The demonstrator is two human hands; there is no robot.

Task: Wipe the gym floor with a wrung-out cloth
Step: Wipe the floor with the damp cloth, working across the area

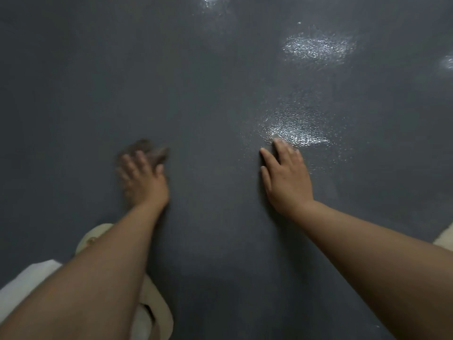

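Note:
The dark grey textured gym floor (pixel 208 94) fills the view. My left hand (pixel 143 179) lies on a small brown cloth (pixel 147 148), pressing it to the floor left of centre; hand and cloth are motion-blurred. Most of the cloth is hidden under my fingers, so I cannot see whether they curl round it. My right hand (pixel 285 174) rests flat on the floor right of centre, fingers straight and spread, holding nothing.
Shiny light patches (pixel 316 46) glint on the floor ahead and to the right, one (pixel 297 134) just beyond my right fingertips. My beige-clad knee (pixel 152 312) is at the lower left, and a pale edge (pixel 445 238) shows at the right border.

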